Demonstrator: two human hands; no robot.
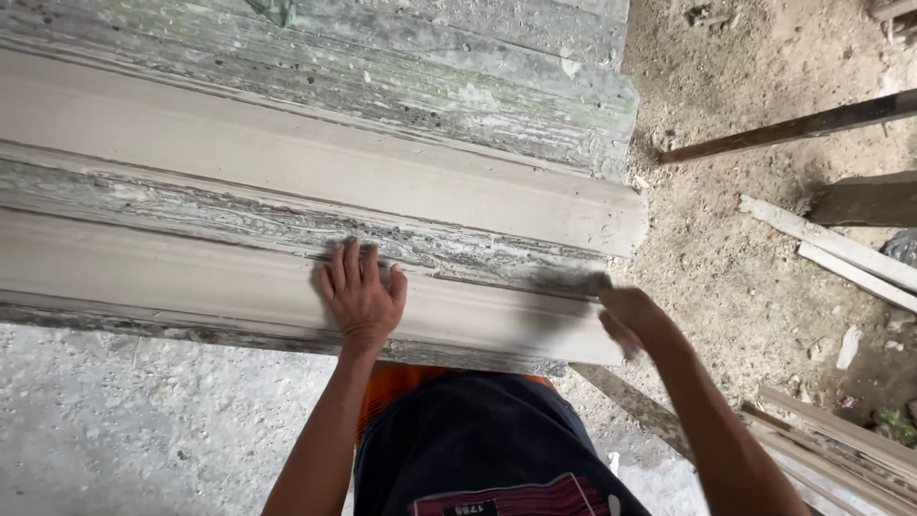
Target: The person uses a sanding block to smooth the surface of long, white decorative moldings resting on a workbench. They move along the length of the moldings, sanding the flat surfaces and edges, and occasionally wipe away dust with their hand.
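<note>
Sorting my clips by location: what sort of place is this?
Probably a rough carpentry or building site: weathered moulded boards under the left hand, loose wood strips, and a sandy dirt floor.

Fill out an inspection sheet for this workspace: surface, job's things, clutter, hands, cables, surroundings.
Surface: stacked long moulded beams, grey, with worn, flaking patches; they end at the right.
Job's things: front beam, smooth and pale; the left hand lies flat on it, fingers spread. The right hand is blurred at the beam's end, closed around something with a dark blurred tip; what it is cannot be told.
Clutter: loose wooden strips on the ground at right, more planks at lower right, small debris.
Hands: left open; right closed.
Cables: nothing seen.
Surroundings: dusty earth floor, pale concrete at lower left, a dark bar at upper right.
</note>
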